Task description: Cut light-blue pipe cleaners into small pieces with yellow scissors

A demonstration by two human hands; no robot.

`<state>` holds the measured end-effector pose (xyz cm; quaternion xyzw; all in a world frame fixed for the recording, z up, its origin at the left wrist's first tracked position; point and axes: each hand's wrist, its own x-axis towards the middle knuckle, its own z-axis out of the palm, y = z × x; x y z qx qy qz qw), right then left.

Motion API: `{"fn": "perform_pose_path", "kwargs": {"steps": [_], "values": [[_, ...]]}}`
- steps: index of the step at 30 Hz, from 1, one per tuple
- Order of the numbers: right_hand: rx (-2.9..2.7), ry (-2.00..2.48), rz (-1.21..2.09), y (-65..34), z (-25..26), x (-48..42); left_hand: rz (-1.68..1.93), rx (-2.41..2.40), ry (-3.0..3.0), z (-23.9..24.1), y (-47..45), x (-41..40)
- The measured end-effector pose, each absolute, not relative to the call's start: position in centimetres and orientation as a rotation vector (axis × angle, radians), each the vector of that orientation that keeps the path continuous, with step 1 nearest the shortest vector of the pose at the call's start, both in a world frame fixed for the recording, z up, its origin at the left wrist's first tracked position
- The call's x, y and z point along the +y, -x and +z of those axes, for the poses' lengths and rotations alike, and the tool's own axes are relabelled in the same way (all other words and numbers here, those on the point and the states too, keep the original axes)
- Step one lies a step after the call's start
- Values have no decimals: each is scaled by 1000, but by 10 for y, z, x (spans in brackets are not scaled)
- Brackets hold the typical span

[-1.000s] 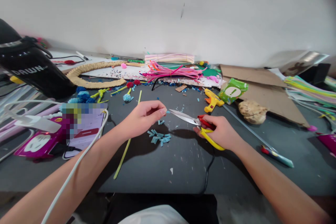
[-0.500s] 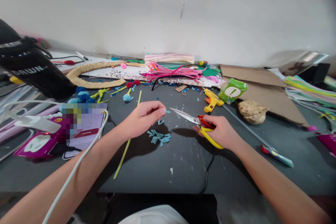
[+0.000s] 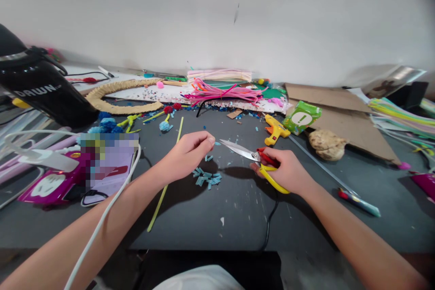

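Observation:
In my right hand is a pair of scissors with red and yellow handles, its blades pointing left. The tips come close to a small light-blue strip, which pokes out of the pinched fingertips of my left hand. Most of that strip is hidden by the fingers. Below the left hand, several light-blue cut pieces lie in a loose pile on the grey table. A yellow-green stem passes under the left wrist.
A yellow glue gun, a green packet and cardboard are at the right. Pink pipe cleaners lie at the back. At the left stand a black bottle and a phone; a white cable crosses my left forearm.
Very little differs. My left hand has shifted slightly, and the white cable across the forearm has moved a bit to the right. The scissors stay where they were.

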<state>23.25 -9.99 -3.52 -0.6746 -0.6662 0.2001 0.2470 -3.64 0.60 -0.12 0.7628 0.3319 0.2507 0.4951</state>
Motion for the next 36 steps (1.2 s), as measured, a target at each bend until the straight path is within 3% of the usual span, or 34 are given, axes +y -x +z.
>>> {"fn": "perform_pose_path", "kwargs": {"steps": [22,36], "values": [[-1942,1885,381,-233,-30,-98,590,892,-1742,1,34,4],[-1793,1826,617,-232,-37,-99,602,873,-1766,-1,35,4]]}}
